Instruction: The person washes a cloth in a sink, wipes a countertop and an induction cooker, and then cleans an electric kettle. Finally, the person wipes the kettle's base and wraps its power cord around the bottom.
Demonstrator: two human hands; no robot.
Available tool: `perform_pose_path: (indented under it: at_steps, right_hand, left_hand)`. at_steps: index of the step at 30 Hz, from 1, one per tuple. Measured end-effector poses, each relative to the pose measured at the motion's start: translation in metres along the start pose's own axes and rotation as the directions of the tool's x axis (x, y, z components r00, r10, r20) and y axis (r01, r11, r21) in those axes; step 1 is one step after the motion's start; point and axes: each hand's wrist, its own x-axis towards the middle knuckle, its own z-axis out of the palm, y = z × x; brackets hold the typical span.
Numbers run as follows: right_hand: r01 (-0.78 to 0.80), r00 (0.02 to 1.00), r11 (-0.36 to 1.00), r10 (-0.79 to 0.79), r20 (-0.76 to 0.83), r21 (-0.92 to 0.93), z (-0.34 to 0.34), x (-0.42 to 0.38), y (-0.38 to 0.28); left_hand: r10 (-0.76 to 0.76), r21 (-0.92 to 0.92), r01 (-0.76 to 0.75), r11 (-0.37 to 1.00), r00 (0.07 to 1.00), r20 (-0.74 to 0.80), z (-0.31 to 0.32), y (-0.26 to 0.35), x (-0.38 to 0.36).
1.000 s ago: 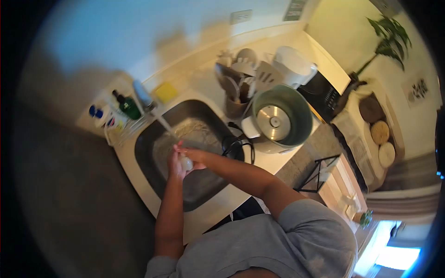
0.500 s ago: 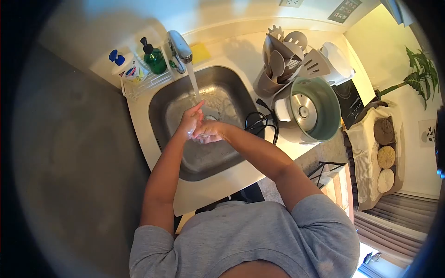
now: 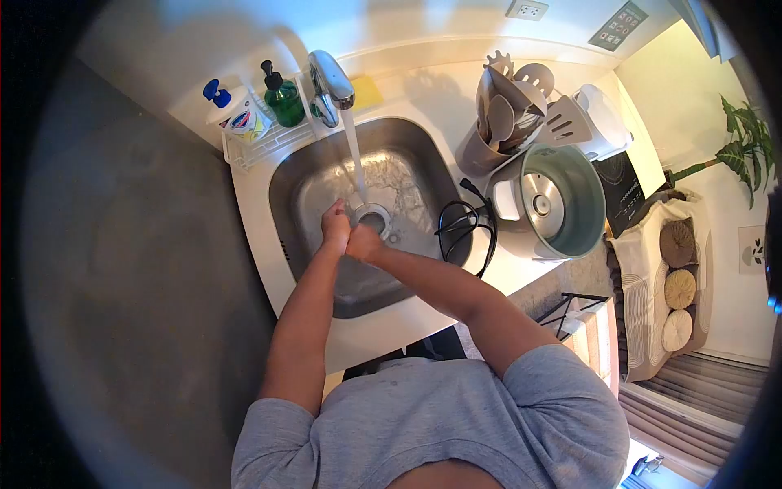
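Note:
My left hand point(image 3: 335, 226) is over the steel sink point(image 3: 285, 191), beside the drain point(image 3: 373, 218), its fingers drawn together with no object visible in them. My right hand point(image 3: 364, 243), a little blurred, is closed round the left wrist from the right. Water point(image 3: 354, 151) runs from the chrome faucet point(image 3: 331, 79) into the basin just beyond both hands. The stream falls to the right of the left fingertips and does not visibly touch them. The right fingers' far side is hidden.
A white pump bottle point(image 3: 244, 118) and a green pump bottle point(image 3: 283, 101) stand on a rack left of the faucet. To the right are a black power cord point(image 3: 491, 232), a holder of utensils point(image 3: 481, 153) and a large pot point(image 3: 582, 200). A yellow cloth point(image 3: 367, 92) lies behind the sink.
My hands have drawn back from the stream. The right hand has shifted onto the left wrist, and the left fingers have folded in. The white foam seen earlier no longer shows. The view has shifted slightly.

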Motion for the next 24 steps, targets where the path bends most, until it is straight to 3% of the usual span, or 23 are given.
perform_pose_path:
  at_steps: [4, 6, 7, 9, 10, 11, 12, 13, 15, 18, 19, 21, 23, 24]
  right_hand:
    - [0.028, 0.999, 0.999, -0.026, -0.043, 0.038, 0.016, -0.001, 0.010]
    - [-0.076, 0.995, 0.997, 0.076, -0.070, 0.003, 0.023, -0.003, 0.011]
    - [-0.078, 0.994, 0.997, 0.078, -0.080, 0.001, 0.018, -0.009, 0.005]
    - [-0.177, 0.976, 0.979, 0.188, -0.111, 0.104, 0.005, -0.023, -0.003]
    - [-0.188, 0.970, 0.976, 0.202, -0.135, 0.108, -0.001, -0.031, 0.001]
    - [-0.108, 0.987, 0.967, 0.132, -0.090, 0.233, -0.005, -0.043, 0.008]
    - [-0.031, 0.997, 0.934, 0.054, -0.055, 0.355, -0.009, -0.054, 0.013]
    - [-0.037, 0.995, 0.934, 0.067, -0.074, 0.354, -0.019, -0.062, 0.014]
    - [-0.119, 0.987, 0.907, 0.063, 0.149, 0.403, -0.034, -0.079, 0.010]
    - [-0.015, 1.000, 0.851, 0.021, -0.006, 0.525, -0.021, -0.092, 0.022]
    - [-0.020, 0.999, 0.850, 0.039, -0.025, 0.526, -0.024, -0.100, 0.021]
    - [0.143, 0.977, 0.887, -0.055, -0.207, 0.439, -0.035, -0.117, 0.015]
    - [0.076, 0.978, 0.896, 0.019, -0.210, 0.437, -0.057, -0.135, 0.000]
    - [0.016, 0.979, 0.900, 0.075, -0.190, 0.437, -0.069, -0.144, -0.009]
  left_hand:
    - [0.043, 0.139, -0.030, 0.990, 0.995, -0.089, -0.001, -0.065, 0.042]
    - [-0.236, -0.235, 0.203, 0.950, 0.964, -0.121, 0.000, -0.079, 0.052]
    - [-0.229, -0.235, 0.198, 0.952, 0.967, -0.114, -0.004, -0.072, 0.047]
    - [-0.331, -0.339, 0.380, 0.861, 0.924, 0.194, -0.013, -0.046, 0.031]
    - [-0.328, -0.282, 0.369, 0.886, 0.927, 0.181, -0.016, -0.009, 0.014]
    - [-0.327, -0.224, 0.359, 0.906, 0.930, 0.167, -0.020, 0.028, -0.006]
    - [-0.261, -0.202, 0.293, 0.934, 0.950, 0.170, -0.024, 0.048, -0.005]
    - [-0.191, -0.184, 0.223, 0.957, 0.966, 0.176, -0.030, 0.068, 0.004]
    - [-0.053, -0.132, 0.081, 0.988, 0.978, 0.201, -0.031, 0.118, 0.012]
    - [-0.022, -0.191, 0.075, 0.979, 0.964, 0.264, -0.022, 0.162, 0.036]
    - [-0.002, -0.228, 0.062, 0.972, 0.967, 0.254, -0.021, 0.168, 0.046]
    - [0.024, -0.253, 0.048, 0.966, 0.961, 0.275, -0.013, 0.176, 0.058]
    - [0.101, -0.195, -0.055, 0.979, 0.967, 0.235, -0.011, 0.181, 0.058]
    - [0.074, -0.199, -0.029, 0.980, 0.972, 0.223, -0.009, 0.183, 0.062]
